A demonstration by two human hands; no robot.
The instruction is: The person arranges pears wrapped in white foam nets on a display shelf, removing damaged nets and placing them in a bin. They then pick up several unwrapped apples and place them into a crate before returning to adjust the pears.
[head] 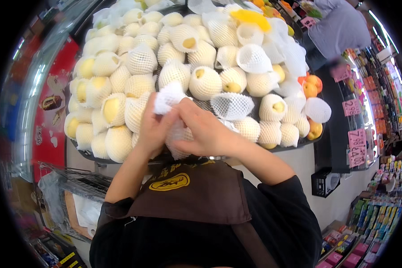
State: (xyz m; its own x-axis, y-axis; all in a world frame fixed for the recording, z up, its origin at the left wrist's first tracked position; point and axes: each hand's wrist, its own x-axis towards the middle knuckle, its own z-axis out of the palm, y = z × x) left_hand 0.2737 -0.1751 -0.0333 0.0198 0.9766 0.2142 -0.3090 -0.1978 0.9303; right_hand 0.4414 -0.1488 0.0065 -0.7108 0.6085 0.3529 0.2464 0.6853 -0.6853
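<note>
Both my hands are close together over the near edge of a display of pale yellow fruit (113, 110) in white foam net sleeves. My left hand (154, 129) has its fingers and thumb around a crumpled white foam net (168, 97). Against the same net, lower down, my right hand (204, 129) pinches with thumb and fingers. Whether a fruit sits inside this net cannot be told. Just right of my hands lies a loose, empty-looking foam net (232, 105) on the dark tray. A yellow sheet (251, 19) rests on the sleeved fruit at the back.
Orange-red fruit (310, 86) lies at the display's right end. A person (341, 28) in a grey top stands beyond it. A black crate (325, 182) is on the floor at right, near shelves with pink price signs (356, 147). A wire rack (80, 177) stands at lower left.
</note>
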